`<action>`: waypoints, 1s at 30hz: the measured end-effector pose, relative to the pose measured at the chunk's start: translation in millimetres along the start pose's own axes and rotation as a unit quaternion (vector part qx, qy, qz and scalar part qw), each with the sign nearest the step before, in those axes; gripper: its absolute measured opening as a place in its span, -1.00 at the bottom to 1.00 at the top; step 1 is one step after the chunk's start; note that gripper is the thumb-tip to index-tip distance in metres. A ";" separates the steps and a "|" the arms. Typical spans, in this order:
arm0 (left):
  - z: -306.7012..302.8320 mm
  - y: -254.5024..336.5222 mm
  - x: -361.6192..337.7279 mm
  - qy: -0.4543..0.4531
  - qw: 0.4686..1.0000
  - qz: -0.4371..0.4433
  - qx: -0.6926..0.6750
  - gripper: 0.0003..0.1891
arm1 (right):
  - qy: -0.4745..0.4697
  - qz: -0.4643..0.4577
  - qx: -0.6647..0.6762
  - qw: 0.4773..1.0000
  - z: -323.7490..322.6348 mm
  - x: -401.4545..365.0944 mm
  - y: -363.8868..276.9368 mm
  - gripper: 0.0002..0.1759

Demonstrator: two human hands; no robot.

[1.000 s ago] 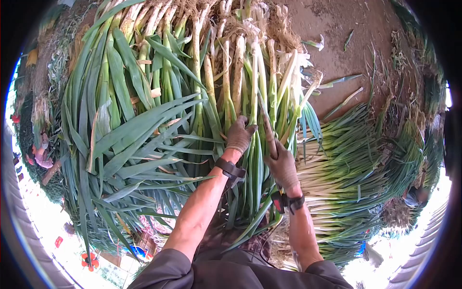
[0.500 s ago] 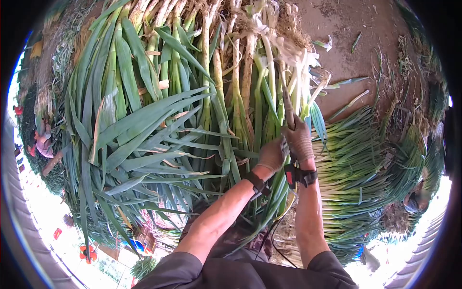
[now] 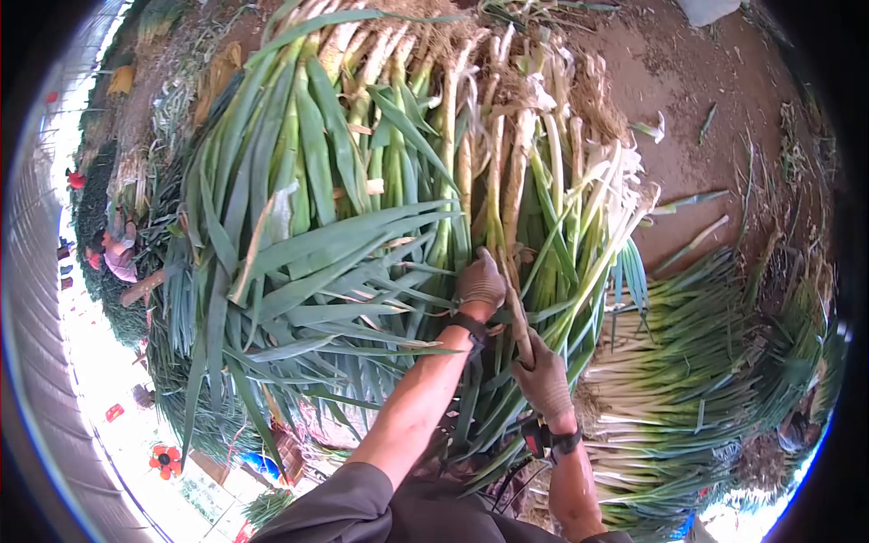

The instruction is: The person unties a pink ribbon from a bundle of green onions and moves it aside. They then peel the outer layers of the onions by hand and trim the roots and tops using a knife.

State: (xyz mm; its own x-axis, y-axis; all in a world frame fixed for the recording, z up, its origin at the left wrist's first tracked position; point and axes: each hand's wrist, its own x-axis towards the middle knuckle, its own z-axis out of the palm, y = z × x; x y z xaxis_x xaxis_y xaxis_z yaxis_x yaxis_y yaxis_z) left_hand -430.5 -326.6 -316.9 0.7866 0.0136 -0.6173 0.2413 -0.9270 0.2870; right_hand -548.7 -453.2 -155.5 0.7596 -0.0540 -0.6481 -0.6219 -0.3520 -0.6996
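My left hand (image 3: 482,282), in a tan knit glove, is closed around a leek (image 3: 494,195) in the pile, its fingers at the lower part of the pale stalk. My right hand (image 3: 545,378), also gloved, grips the lower end of a slim brown stick-like thing (image 3: 516,312), which slants up and left past my left hand. I cannot tell what kind of thing it is. Leeks with brown roots and long green leaves (image 3: 299,271) lie under and left of my hands. Paler, cleaned-looking stalks (image 3: 593,217) lie just right of them.
At right, a heap of slimmer green onions (image 3: 697,371) lies with white ends toward me. Bare brown ground (image 3: 670,63) with leaf scraps spreads at upper right. A person (image 3: 119,253) in pink is at far left. A dark cable (image 3: 507,484) hangs near my lap.
My left hand has moved up and left, away from my right hand, onto a leek. My right hand has drawn down toward me with the brown stick-like thing. The view has shifted.
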 end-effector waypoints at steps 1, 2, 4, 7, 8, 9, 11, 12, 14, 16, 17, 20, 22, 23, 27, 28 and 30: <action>3.7 -0.3 2.6 0.012 0.999 -0.012 -0.028 -0.57 | 0.014 -0.009 -0.007 1.000 0.4 -1.8 8.0 -0.40; 8.6 0.8 2.8 0.027 0.999 -0.023 -0.027 -0.55 | 0.022 0.013 0.000 1.000 -2.8 -1.7 12.4 -0.40; 0.8 6.9 -17.5 0.044 0.997 0.001 -0.064 -0.55 | 0.038 0.052 -0.002 0.998 -14.4 -2.4 14.8 -0.37; -9.5 16.8 -48.1 0.051 0.995 0.030 -0.084 -0.55 | 0.060 0.050 0.014 0.997 -22.7 -20.9 10.1 -0.37; -11.9 18.2 -60.6 0.052 0.994 0.042 -0.087 -0.55 | 0.057 0.053 0.017 0.997 -25.2 -30.3 2.3 -0.38; -16.2 18.3 -70.4 0.050 0.993 0.055 -0.093 -0.55 | 0.056 0.053 0.019 0.997 -27.5 -37.7 -9.5 -0.39; -29.8 14.1 -88.2 0.041 0.990 0.083 -0.106 -0.56 | 0.053 0.069 0.012 0.996 -31.0 -47.3 -24.9 -0.39; -40.9 15.8 -97.1 0.007 0.993 0.062 -0.103 -0.58 | 0.048 0.086 0.003 0.995 -32.8 -52.3 -29.4 -0.37; -47.0 12.0 -112.8 0.012 0.993 0.061 -0.098 -0.58 | 0.058 0.063 0.024 0.996 -27.6 -61.4 -30.7 -0.33; -48.8 8.2 -120.9 0.004 0.995 0.044 -0.089 -0.58 | 0.038 0.100 0.014 0.994 -28.0 -64.9 -40.4 -0.34; -50.7 5.5 -127.2 0.002 0.993 0.055 -0.101 -0.55 | 0.031 0.114 0.022 0.993 -27.0 -66.2 -38.4 -0.34; -67.6 10.0 -143.9 -0.052 0.993 0.044 -0.095 -0.43 | 0.029 0.130 0.018 0.991 -29.3 -70.1 -34.4 -0.29; -51.8 0.4 -159.7 -0.027 0.991 0.068 -0.114 -0.41 | 0.010 0.116 -0.003 0.993 -29.2 -76.5 -44.3 -0.29; -44.4 -4.3 -169.3 -0.017 0.989 0.080 -0.124 -0.40 | 0.001 0.111 -0.014 0.994 -29.0 -82.4 -48.3 -0.29; -44.0 -12.0 -177.8 -0.035 0.972 0.061 -0.222 -0.38 | -0.006 0.151 0.008 0.988 -24.9 -102.1 -53.9 -0.31; -40.7 -19.5 -166.8 -0.065 0.960 0.086 -0.259 -0.40 | -0.028 0.177 -0.002 0.984 -24.2 -106.7 -51.1 -0.31; -22.8 -26.0 -145.9 -0.130 0.921 0.029 -0.367 -0.40 | -0.025 0.171 -0.010 0.985 -19.2 -117.9 -44.8 -0.32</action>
State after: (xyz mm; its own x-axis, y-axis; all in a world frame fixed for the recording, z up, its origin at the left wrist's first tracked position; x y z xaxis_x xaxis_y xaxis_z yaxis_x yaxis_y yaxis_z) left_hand -538.6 -296.0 -217.7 0.6703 -0.2067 -0.7127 0.5977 -0.4189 0.6836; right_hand -606.8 -449.0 -42.0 0.4953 -0.1261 -0.8595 -0.8358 -0.3388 -0.4320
